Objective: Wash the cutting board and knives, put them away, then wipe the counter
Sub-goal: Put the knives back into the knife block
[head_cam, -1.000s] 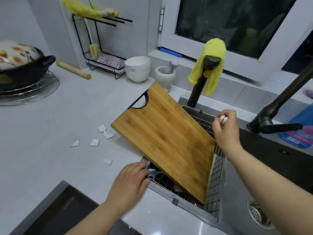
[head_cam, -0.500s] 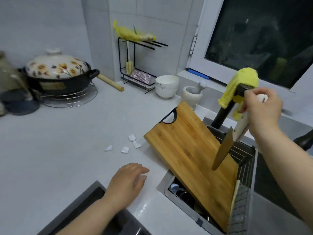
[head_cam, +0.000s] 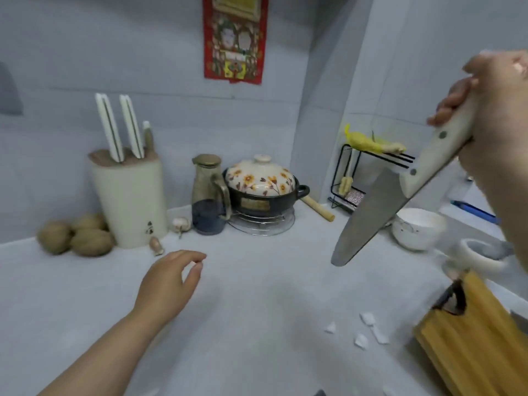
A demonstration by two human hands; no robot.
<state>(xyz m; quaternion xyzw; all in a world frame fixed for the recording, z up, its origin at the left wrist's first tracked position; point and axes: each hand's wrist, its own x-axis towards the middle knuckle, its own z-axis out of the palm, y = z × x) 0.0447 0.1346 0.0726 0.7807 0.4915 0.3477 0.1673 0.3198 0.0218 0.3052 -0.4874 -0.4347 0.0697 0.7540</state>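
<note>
Knife [head_cam: 368,218] hangs tip-down, right hand [head_cam: 497,110] gripping its handle, w/ left hand [head_cam: 168,278] empty & loosely open nearby, so a rushed swing toward knife block [head_cam: 128,201] could nick it.

We see our right hand [head_cam: 497,110] gripping the white handle of the knife [head_cam: 368,212], blade slanting down and left above the counter [head_cam: 257,295]. Our left hand [head_cam: 168,281] hovers over the counter, fingers loosely curled, holding nothing. The knife block [head_cam: 128,201] stands at back left; the cutting board [head_cam: 471,338] lies at lower right, near white scraps [head_cam: 368,330].
</note>
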